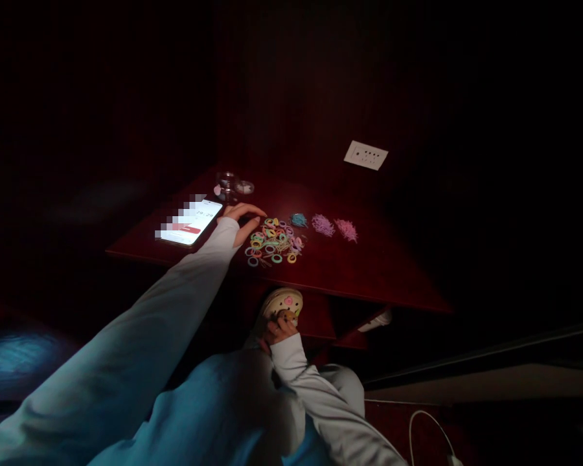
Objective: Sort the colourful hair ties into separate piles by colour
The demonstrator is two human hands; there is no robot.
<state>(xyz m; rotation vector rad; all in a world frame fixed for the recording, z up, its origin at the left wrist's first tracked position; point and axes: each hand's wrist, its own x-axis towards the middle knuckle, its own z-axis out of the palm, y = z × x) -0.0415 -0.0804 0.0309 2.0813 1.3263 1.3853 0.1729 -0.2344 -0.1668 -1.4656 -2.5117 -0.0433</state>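
Observation:
My left hand (245, 219) rests at the left edge of a mixed pile of coloured rings (276, 241), its thumb and fingers apart and nothing visible between them. Right of the pile lie small heaps of thin pieces: teal (298, 220), purple (323, 225) and pink (346, 230). A lit phone (194, 221) lies just left of my left wrist. My right hand (279, 330) is low, below the table's front edge, near a cream clog (284, 301). Its fingers are bent, and whatever they may hold is too dark to tell.
Small clear containers (227, 184) stand behind the phone on the dark red table (383, 272). A white socket plate (366, 155) is on the wall. A white cable (430, 414) curves at the lower right. A pale shoe (376, 320) shows below the table.

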